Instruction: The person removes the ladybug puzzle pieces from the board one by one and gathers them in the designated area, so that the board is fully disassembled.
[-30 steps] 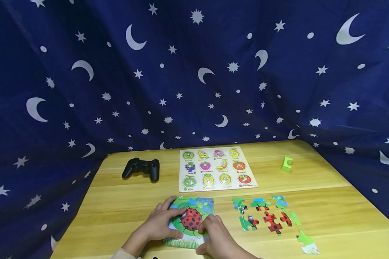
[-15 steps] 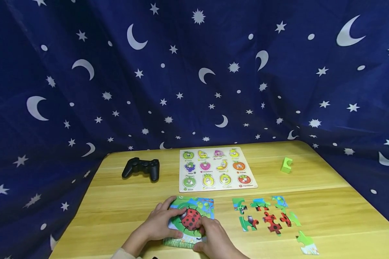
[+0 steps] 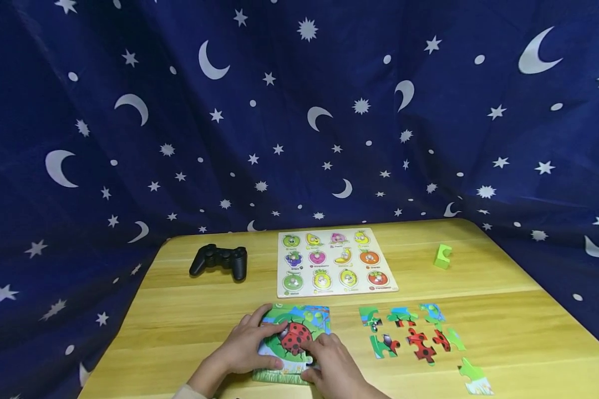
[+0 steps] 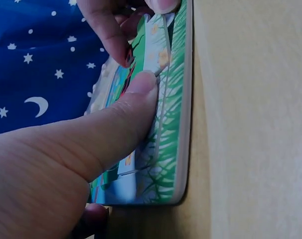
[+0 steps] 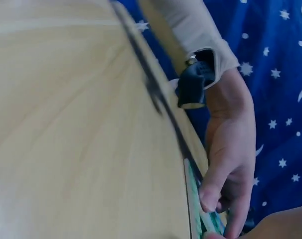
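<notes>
A ladybug jigsaw puzzle in a board point(image 3: 282, 378) lies flat at the table's near side. My left hand point(image 3: 242, 346) spreads across its left part, thumb low on the picture, one finger near the top edge. In the left wrist view, the left thumb point(image 4: 136, 107) presses on the puzzle's surface. My right hand point(image 3: 333, 366) pinches a puzzle piece point(image 3: 308, 359) at the lower right of the picture, its edge raised; fingers hide most of it. In the right wrist view, the board point(image 5: 192, 199) is seen nearly edge-on.
Several loose ladybug pieces point(image 3: 421, 344) lie to the right, one corner piece point(image 3: 475, 377) nearer the front. A fruit peg puzzle point(image 3: 335, 289) lies behind. Farther back are a black game controller point(image 3: 219, 259) at left and a green block point(image 3: 442, 256) at right.
My right hand has shifted slightly left along the puzzle, and the piece at its fingertips now shows a raised edge. The left hand stays in place.
</notes>
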